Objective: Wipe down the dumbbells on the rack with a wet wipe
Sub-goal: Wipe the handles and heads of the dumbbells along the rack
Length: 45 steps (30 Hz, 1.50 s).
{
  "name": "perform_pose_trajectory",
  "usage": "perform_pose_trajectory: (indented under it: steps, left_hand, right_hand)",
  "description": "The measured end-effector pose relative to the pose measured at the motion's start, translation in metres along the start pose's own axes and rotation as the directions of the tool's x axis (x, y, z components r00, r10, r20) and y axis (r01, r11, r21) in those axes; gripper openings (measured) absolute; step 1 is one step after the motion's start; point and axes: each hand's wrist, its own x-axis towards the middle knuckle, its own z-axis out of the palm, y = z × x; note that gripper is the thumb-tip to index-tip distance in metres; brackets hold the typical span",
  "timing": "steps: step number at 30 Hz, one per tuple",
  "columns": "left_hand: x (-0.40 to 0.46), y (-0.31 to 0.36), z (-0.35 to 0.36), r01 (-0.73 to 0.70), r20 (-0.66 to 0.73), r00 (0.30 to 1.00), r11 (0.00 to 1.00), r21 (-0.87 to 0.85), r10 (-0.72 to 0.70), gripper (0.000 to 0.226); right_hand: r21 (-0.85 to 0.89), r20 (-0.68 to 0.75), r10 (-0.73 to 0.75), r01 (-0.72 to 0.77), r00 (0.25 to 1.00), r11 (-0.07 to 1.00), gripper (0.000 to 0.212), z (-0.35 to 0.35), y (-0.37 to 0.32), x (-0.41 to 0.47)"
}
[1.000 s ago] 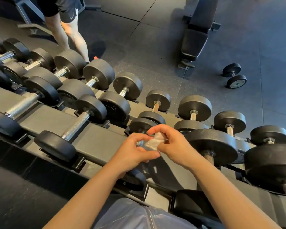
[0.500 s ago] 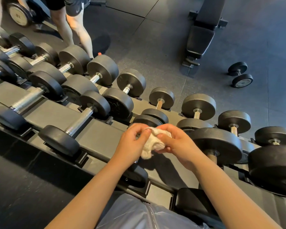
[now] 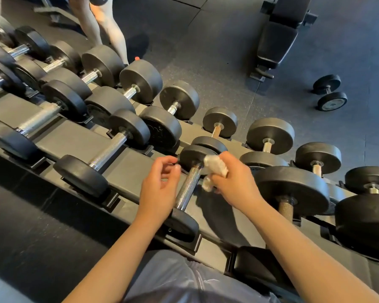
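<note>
A small black dumbbell [image 3: 188, 186] with a knurled steel handle lies on the near tier of the dark rack [image 3: 127, 165], right below my hands. My right hand [image 3: 231, 181] is shut on a crumpled white wet wipe [image 3: 214, 169], held beside the handle's far end, close to the far head. My left hand [image 3: 159, 189] hovers just left of the handle, fingers curled and apart, holding nothing. Several more black dumbbells fill both tiers, among them one on the left [image 3: 105, 153] and a larger one on the right [image 3: 291, 189].
Another person's legs [image 3: 103, 25] stand at the rack's far left end. A black weight bench [image 3: 280, 33] sits on the rubber floor behind the rack, with a loose dumbbell [image 3: 329, 92] on the floor to its right.
My hands were together working the wipe; now they have parted. The left hand let go of the wipe, and the right hand carries it alone beside the dumbbell handle.
</note>
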Motion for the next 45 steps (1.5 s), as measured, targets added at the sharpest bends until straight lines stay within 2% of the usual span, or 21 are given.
perform_pose_trajectory:
  steps: [1, 2, 3, 4, 6, 8, 10, 12, 14, 16, 19, 21, 24, 26, 29, 31, 33, 37, 39, 41, 45]
  left_hand:
    - [0.000, -0.005, -0.004, 0.044, -0.108, 0.993, 0.997, -0.063, -0.051, 0.011]
    - [0.000, -0.009, -0.005, 0.093, -0.190, 0.975, 0.986, -0.141, -0.119, 0.011]
    - [0.001, -0.012, -0.003, 0.140, -0.237, 0.953, 0.968, -0.209, -0.189, 0.013]
    - [0.001, -0.014, 0.000, 0.171, -0.258, 0.938, 0.955, -0.241, -0.233, 0.014]
    - [-0.001, -0.018, 0.009, 0.186, -0.278, 0.932, 0.965, -0.183, -0.232, 0.012]
    - [-0.002, -0.021, 0.015, 0.181, -0.307, 0.930, 0.979, -0.097, -0.203, 0.013]
    - [-0.002, -0.024, 0.016, 0.168, -0.337, 0.923, 0.983, -0.077, -0.184, 0.014]
    - [-0.002, -0.027, 0.015, 0.148, -0.370, 0.914, 0.986, -0.076, -0.165, 0.015]
    - [-0.003, -0.027, 0.017, 0.115, -0.406, 0.902, 0.989, -0.096, -0.144, 0.017]
    - [-0.003, -0.027, 0.018, 0.100, -0.431, 0.892, 0.989, -0.106, -0.137, 0.020]
    - [-0.003, -0.026, 0.017, 0.092, -0.432, 0.892, 0.989, -0.117, -0.134, 0.023]
    - [-0.003, -0.026, 0.017, 0.096, -0.426, 0.895, 0.989, -0.111, -0.134, 0.022]
    - [-0.004, -0.023, 0.018, 0.100, -0.420, 0.898, 0.991, -0.093, -0.130, 0.020]
    - [-0.004, -0.022, 0.018, 0.103, -0.423, 0.897, 0.991, -0.080, -0.127, 0.018]
    - [-0.005, -0.023, 0.018, 0.100, -0.440, 0.889, 0.992, -0.083, -0.126, 0.016]
    - [-0.006, -0.024, 0.019, 0.101, -0.452, 0.882, 0.990, -0.096, -0.134, 0.016]
    - [-0.006, -0.024, 0.019, 0.101, -0.471, 0.870, 0.987, -0.122, -0.147, 0.016]
    - [-0.003, -0.024, 0.020, 0.114, -0.508, 0.842, 0.980, -0.165, -0.183, 0.018]
    - [-0.004, -0.024, 0.020, 0.128, -0.504, 0.840, 0.977, -0.173, -0.199, 0.019]
    - [-0.004, -0.024, 0.020, 0.138, -0.494, 0.842, 0.972, -0.189, -0.216, 0.021]
    - [-0.007, -0.023, 0.020, 0.101, -0.468, 0.870, 0.985, -0.138, -0.154, 0.023]
  right_hand:
    - [-0.250, -0.054, -0.186, 0.167, 0.981, 0.954, 0.028, 0.000, 0.003, 0.008]
    - [-0.397, -0.021, -0.374, 0.336, 0.927, 0.854, 0.033, 0.003, 0.008, 0.018]
    - [-0.458, 0.086, -0.471, 0.454, 0.878, 0.764, 0.037, 0.008, 0.010, 0.028]
    - [-0.483, 0.186, -0.513, 0.533, 0.838, 0.694, 0.038, 0.015, 0.012, 0.035]
    - [-0.537, 0.331, -0.482, 0.582, 0.811, 0.610, 0.032, 0.035, 0.016, 0.047]
    - [-0.516, 0.381, -0.462, 0.599, 0.801, 0.613, 0.027, 0.045, 0.021, 0.051]
    - [-0.414, 0.407, -0.471, 0.617, 0.783, 0.669, 0.026, 0.047, 0.023, 0.046]
    - [-0.265, 0.489, -0.498, 0.666, 0.716, 0.697, 0.030, 0.048, 0.017, 0.033]
    - [-0.111, 0.615, -0.503, 0.697, 0.608, 0.708, 0.032, 0.049, 0.010, 0.021]
    - [-0.048, 0.693, -0.508, 0.736, 0.511, 0.675, 0.031, 0.047, 0.008, 0.017]
    - [-0.121, 0.729, -0.531, 0.845, 0.432, 0.521, 0.026, 0.042, 0.010, 0.023]
    - [-0.268, 0.732, -0.483, 0.855, 0.480, 0.443, 0.025, 0.039, 0.008, 0.034]
    - [-0.508, 0.681, -0.407, 0.793, 0.609, 0.336, 0.034, 0.029, 0.009, 0.053]
    - [-0.582, 0.632, -0.381, 0.738, 0.675, 0.341, 0.039, 0.027, 0.013, 0.062]
    - [-0.580, 0.609, -0.348, 0.699, 0.713, 0.418, 0.042, 0.033, 0.014, 0.060]
    - [-0.498, 0.623, -0.364, 0.710, 0.692, 0.498, 0.038, 0.040, 0.010, 0.048]
    - [-0.365, 0.682, -0.413, 0.770, 0.604, 0.523, 0.030, 0.046, 0.005, 0.032]
    - [-0.131, 0.783, -0.479, 0.858, 0.397, 0.497, 0.027, 0.039, 0.005, 0.025]
    - [-0.139, 0.806, -0.482, 0.901, 0.344, 0.410, 0.031, 0.037, 0.008, 0.033]
    - [-0.272, 0.809, -0.439, 0.911, 0.390, 0.309, 0.032, 0.039, 0.002, 0.044]
    - [-0.598, 0.763, -0.265, 0.800, 0.590, 0.058, 0.033, 0.041, -0.016, 0.072]
